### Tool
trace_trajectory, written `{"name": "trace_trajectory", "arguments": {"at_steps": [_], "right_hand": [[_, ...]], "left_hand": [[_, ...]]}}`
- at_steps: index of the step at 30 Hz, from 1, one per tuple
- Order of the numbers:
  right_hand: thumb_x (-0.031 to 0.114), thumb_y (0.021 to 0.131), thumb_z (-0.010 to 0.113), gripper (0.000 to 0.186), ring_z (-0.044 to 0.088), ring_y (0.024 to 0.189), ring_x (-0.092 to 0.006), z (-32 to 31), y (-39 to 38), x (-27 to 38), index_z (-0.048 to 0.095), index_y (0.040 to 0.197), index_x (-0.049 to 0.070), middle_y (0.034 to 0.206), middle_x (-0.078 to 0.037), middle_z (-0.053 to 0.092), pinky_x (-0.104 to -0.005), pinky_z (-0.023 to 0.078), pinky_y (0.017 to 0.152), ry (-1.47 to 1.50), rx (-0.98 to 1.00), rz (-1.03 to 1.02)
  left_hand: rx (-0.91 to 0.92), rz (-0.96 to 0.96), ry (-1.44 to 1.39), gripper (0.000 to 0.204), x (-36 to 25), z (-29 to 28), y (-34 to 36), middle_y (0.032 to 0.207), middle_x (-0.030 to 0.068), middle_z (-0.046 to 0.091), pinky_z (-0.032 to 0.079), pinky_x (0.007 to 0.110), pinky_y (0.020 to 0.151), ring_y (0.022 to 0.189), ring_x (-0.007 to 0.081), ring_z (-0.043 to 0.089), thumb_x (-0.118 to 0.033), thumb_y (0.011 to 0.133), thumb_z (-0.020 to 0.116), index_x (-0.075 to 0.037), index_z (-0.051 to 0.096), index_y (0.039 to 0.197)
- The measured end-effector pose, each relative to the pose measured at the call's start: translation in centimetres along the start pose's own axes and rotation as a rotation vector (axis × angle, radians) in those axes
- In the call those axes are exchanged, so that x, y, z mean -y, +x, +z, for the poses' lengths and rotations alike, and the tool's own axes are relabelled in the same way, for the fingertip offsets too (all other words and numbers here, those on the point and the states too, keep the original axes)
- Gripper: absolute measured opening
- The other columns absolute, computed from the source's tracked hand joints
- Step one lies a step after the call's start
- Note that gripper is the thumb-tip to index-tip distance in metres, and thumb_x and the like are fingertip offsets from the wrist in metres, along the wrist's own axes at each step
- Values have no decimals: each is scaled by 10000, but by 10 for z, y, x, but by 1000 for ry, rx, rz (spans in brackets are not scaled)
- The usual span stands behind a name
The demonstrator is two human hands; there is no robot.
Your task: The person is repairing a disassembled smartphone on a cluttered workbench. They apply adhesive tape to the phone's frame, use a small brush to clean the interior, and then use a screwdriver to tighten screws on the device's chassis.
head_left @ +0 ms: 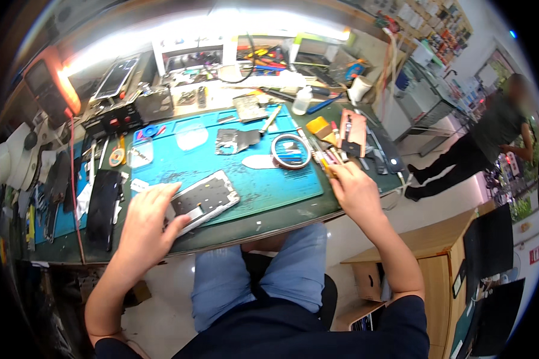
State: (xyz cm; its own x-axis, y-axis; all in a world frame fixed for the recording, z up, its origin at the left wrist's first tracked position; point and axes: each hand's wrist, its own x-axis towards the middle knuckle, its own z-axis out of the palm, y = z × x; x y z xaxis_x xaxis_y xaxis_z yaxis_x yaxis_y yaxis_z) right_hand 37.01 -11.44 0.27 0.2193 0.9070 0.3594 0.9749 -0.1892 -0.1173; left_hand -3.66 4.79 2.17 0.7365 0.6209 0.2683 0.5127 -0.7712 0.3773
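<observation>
At the mat's near left, my left hand [146, 224] grips the left end of an opened phone [205, 196]. The thumb lies along the near edge, and the fingers hide that end. The phone is a silver frame with a dark inside, lying tilted on the blue work mat [275, 197]. My right hand [356, 190] is at the mat's right edge, fingers curled down against a row of slim tools with coloured handles [324, 157]. What its fingertips pinch is hidden. Left of it lies a round roll of tape [291, 151], with a pale flat blade-like piece [259, 162] beside it.
Grey sheet-like parts [236, 140] lie mid-mat. A yellow brush [321, 128] and a clear bottle [302, 100] stand behind the tools. A dark phone [103, 206] lies left of my hand, below a black bench device [126, 113]. Another person [491, 134] stands at the right.
</observation>
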Motion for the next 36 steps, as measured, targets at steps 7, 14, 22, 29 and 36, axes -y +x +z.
{"name": "trace_trajectory", "arguments": {"at_steps": [7, 14, 22, 29, 36], "right_hand": [[42, 859, 743, 285, 694, 888, -284, -16, 5, 5, 747, 1144, 49, 939, -115, 672, -413, 577, 780, -83, -229, -11], [-66, 947, 735, 361, 645, 863, -79, -53, 2, 32, 686, 1297, 7, 1076, -51, 709, -229, 535, 769, 768, -361, 120], [24, 969, 747, 159, 666, 877, -137, -18, 9, 73, 802, 1118, 10, 977, -63, 682, -276, 524, 736, 800, 5, 43], [40, 1014, 693, 222, 689, 781, -174, -17, 5, 80, 776, 1211, -20, 919, -114, 739, -304, 550, 725, 1038, 89, 79], [39, 988, 731, 314, 765, 860, -209, 14, 7, 98, 728, 1294, -32, 988, -138, 791, -303, 593, 774, 1015, 89, -153]], "left_hand": [[31, -79, -25, 932, -4, 4, -21, 1490, 196, 584, 404, 492, 1180, 1411, 390, 514, -213, 775, 932, -25, 480, 1567], [-134, -45, 29, 850, -19, 13, -24, 1384, 171, 597, 438, 487, 1068, 1245, 356, 557, -251, 748, 929, -29, 562, 1482], [-78, -123, 44, 877, -67, 41, -43, 1512, 141, 540, 366, 526, 1110, 1337, 372, 496, -436, 717, 907, -53, 627, 1453], [-90, 176, -25, 442, -33, 32, -42, 1395, 126, 685, 546, 490, 1076, 1324, 328, 603, -39, 840, 741, -87, 764, 1279], [-195, 238, 34, 360, -19, 46, -51, 1360, 65, 718, 572, 390, 985, 1196, 240, 649, -63, 852, 758, -112, 799, 1206]]}}
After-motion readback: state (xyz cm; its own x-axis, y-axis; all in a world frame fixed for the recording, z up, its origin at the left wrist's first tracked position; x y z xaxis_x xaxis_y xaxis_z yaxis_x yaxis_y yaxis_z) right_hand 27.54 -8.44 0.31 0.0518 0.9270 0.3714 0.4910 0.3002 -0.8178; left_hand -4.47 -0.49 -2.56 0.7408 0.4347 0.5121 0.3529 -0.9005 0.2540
